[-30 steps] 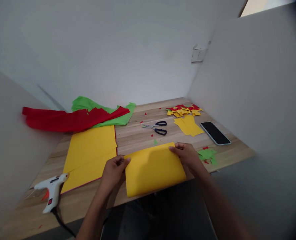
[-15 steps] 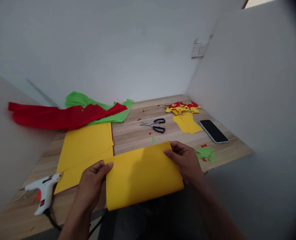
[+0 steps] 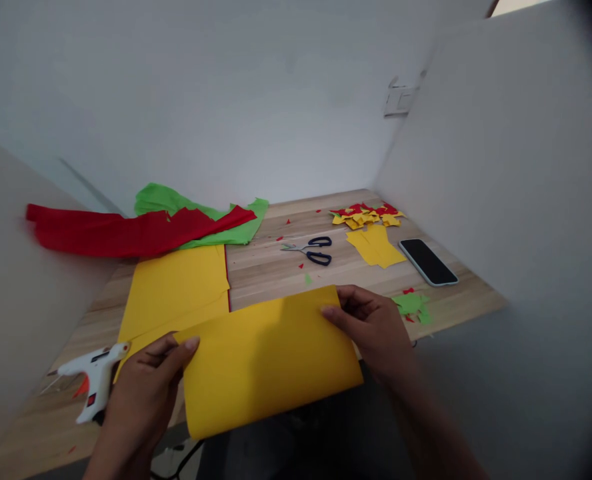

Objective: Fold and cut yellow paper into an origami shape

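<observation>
A yellow sheet of paper (image 3: pixel 271 360) is stretched between my hands over the table's front edge, its lower side curving downward. My left hand (image 3: pixel 149 380) pinches its upper left corner between thumb and fingers. At the upper right corner, my right hand (image 3: pixel 369 327) grips it the same way, thumb on top. Larger yellow sheets (image 3: pixel 176 283) lie flat on the table behind my left hand, with a red edge showing along their right side. A white glue gun (image 3: pixel 96 380) rests just left of my left hand, its handle partly hidden by the wrist.
Red paper (image 3: pixel 126 233) and green paper (image 3: pixel 249 227) lie at the back left. Scissors (image 3: pixel 316 250) lie open mid-table. Toward the right are red and yellow scraps (image 3: pixel 366 215), yellow pieces (image 3: pixel 376 247), a phone (image 3: pixel 429 262) and green scraps (image 3: pixel 412 305). Walls border the table (image 3: pixel 256 267).
My left hand and the sheet's left end have moved left and slightly down toward the glue gun. My right hand has shifted only a little, still holding its corner.
</observation>
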### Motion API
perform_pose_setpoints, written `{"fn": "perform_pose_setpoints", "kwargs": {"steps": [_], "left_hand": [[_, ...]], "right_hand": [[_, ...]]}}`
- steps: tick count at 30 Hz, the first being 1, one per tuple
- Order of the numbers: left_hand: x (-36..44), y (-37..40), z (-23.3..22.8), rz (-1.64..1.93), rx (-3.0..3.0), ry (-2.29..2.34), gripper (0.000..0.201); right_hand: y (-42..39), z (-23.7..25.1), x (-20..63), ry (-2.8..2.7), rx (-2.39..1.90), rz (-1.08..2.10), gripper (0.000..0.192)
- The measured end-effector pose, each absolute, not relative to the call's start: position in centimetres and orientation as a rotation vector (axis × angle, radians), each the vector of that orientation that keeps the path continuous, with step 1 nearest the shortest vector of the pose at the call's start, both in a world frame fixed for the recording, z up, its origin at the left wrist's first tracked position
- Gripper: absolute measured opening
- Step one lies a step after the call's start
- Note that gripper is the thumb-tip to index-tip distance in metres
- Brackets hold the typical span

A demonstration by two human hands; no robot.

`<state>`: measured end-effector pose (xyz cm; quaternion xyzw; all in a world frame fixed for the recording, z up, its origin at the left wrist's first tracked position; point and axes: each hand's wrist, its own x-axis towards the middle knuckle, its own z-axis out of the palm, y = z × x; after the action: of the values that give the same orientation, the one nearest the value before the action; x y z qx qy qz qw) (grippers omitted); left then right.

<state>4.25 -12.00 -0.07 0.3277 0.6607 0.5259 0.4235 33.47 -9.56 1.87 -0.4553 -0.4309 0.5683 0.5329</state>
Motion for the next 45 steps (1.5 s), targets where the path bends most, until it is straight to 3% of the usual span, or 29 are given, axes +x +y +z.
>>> {"fn": "perform_pose_setpoints", "kwargs": {"steps": [9,19,24,27,30,34,39,42,45], "left_hand": [[6.1,-11.9,2.1,1.279,0.962,1.727,0.035],[6.5,-11.6,0.8,1.294,0.992,1.606,0.034],[8.6,-11.0,2.0,1.178,0.966,1.61,0.058],[9.2,-10.2,2.3,1.223,0.999,1.605,0.059],[9.4,-9.2,1.6,1.258,1.042,1.6,0.06],[9.6,-8.0,-0.5,1.266,1.081,1.605,0.058],[9.8,-6.8,-2.5,1.289,1.104,1.648,0.052],[8.9,-6.5,-3.1,1.462,1.176,1.561,0.062],[7.0,-7.5,-4.0,1.535,1.416,1.382,0.091]], "right_hand": [[-9.4,1.4,33.9,-0.999,-1.084,1.318,0.025],[-8.9,-0.3,34.8,-0.874,-1.057,1.477,0.026],[-8.9,-0.6,34.7,-0.828,-1.083,1.497,0.028],[-8.3,-1.4,35.0,-1.006,-1.104,1.292,0.034],[-7.4,-3.1,35.5,-1.168,-1.191,1.114,0.047],[-6.9,-5.4,35.8,-1.233,-1.404,1.027,0.045],[-6.5,-6.0,35.4,-1.153,-1.279,1.235,0.053],[-6.3,-5.4,35.5,-1.205,-1.166,1.227,0.031],[-7.2,-5.6,36.4,-1.346,-1.028,1.141,0.012]]}}
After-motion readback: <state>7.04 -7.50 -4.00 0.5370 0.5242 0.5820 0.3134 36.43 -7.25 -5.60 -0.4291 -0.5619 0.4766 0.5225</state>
